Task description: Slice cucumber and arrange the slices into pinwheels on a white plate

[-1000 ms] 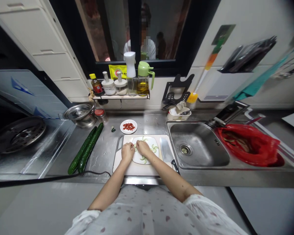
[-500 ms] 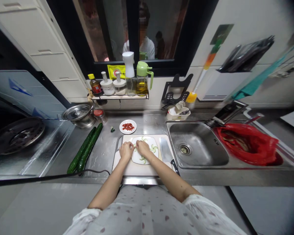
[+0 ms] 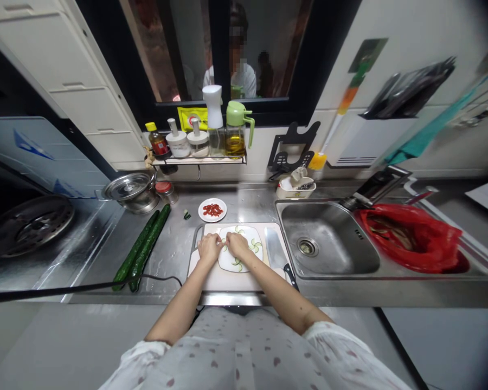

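Note:
A white squarish plate [image 3: 228,263] lies on a pale cutting board [image 3: 231,284]. Thin cucumber slices [image 3: 255,246] are fanned into small pinwheels near the plate's edges. At its left side, my left hand [image 3: 210,249] has its fingertips pinched on a cucumber slice [image 3: 224,248]. My right hand [image 3: 236,246] reaches over the plate, fingers bent down and closed at the same slices; its fingertips are partly hidden. A knife [image 3: 274,246] with a black handle rests along the board's right side.
Behind the board is a small plate [image 3: 201,211] of chopped red pieces. Two whole cucumbers [image 3: 146,252] lie left, crossed by a black cord [image 3: 158,277]. A steel pot [image 3: 132,189] stands behind them. Right are the sink [image 3: 329,238] and a red plastic bag [image 3: 431,244].
Both hands stay at the plate's left side with barely any finger movement. The cord at the left has shifted slightly up in view.

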A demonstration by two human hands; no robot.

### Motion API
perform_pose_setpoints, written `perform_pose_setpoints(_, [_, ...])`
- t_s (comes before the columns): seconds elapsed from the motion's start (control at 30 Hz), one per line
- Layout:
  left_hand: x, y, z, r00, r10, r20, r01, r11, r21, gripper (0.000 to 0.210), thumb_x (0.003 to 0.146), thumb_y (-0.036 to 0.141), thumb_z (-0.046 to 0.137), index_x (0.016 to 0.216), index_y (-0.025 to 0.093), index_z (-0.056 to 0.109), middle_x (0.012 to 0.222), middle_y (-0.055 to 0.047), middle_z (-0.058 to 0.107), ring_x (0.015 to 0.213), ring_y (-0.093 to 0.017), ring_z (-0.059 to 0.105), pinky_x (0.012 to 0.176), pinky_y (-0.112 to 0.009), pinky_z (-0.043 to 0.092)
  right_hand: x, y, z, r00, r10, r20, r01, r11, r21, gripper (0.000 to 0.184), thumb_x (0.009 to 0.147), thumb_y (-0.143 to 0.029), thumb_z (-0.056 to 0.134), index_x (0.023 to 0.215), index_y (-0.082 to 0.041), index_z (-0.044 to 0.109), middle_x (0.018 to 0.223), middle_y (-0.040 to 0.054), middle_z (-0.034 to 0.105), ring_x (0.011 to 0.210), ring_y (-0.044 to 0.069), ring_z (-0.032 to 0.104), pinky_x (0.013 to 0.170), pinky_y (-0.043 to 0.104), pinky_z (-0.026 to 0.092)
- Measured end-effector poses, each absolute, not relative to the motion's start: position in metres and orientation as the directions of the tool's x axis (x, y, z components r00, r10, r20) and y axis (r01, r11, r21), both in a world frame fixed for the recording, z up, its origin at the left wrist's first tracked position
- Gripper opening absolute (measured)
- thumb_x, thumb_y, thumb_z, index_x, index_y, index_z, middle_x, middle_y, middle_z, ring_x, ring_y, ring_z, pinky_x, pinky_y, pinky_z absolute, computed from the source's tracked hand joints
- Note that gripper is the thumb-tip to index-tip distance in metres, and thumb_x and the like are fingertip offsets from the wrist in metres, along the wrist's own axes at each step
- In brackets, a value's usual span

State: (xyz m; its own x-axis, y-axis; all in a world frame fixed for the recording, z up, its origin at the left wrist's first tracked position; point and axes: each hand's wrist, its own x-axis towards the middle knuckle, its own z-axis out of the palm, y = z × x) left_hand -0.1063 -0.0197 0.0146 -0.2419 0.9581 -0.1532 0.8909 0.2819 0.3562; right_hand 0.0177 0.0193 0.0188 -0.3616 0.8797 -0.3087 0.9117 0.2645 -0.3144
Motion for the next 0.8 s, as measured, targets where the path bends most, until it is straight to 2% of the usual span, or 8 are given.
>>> perform_pose_setpoints(0.33, [-0.111,-0.017,0.016,-0.261,0.947,-0.190,0.861,0.317,0.397,0.018,0.079,0.040,0.063,0.088,0.025,0.066,0.101,-0.004,0.066,0.100,-0.023,0.058,0.087,-0.036,0.038,0.022,0.018,0.023,-0.361,0.888,-0.285,0.905,0.259,-0.338,0.019,0.094,-0.027,0.045,0.104,-0.021,0.059,0.105,0.0081,0.066,0.093,0.018,0.060,0.066,0.025,0.034])
perform_pose_setpoints(0.5, [-0.113,-0.014,0.015,-0.287,0.939,-0.187,0.835,0.341,0.432,0.018,0.078,0.039,0.065,0.089,0.025,0.066,0.101,-0.003,0.066,0.098,-0.021,0.059,0.084,-0.033,0.038,0.028,0.010,0.023,-0.315,0.898,-0.308,0.912,0.197,-0.360,0.017,0.092,-0.029,0.048,0.101,-0.021,0.060,0.103,0.0070,0.067,0.091,0.017,0.060,0.065,0.024,0.033])
perform_pose_setpoints(0.8, [-0.109,-0.012,0.018,-0.265,0.944,-0.198,0.868,0.323,0.376,0.017,0.075,0.038,0.065,0.086,0.025,0.066,0.100,-0.004,0.065,0.100,-0.024,0.057,0.087,-0.037,0.037,0.023,0.003,0.019,-0.298,0.895,-0.332,0.923,0.181,-0.340,0.014,0.090,-0.033,0.054,0.097,-0.023,0.060,0.100,0.0045,0.068,0.093,0.018,0.062,0.065,0.025,0.034])
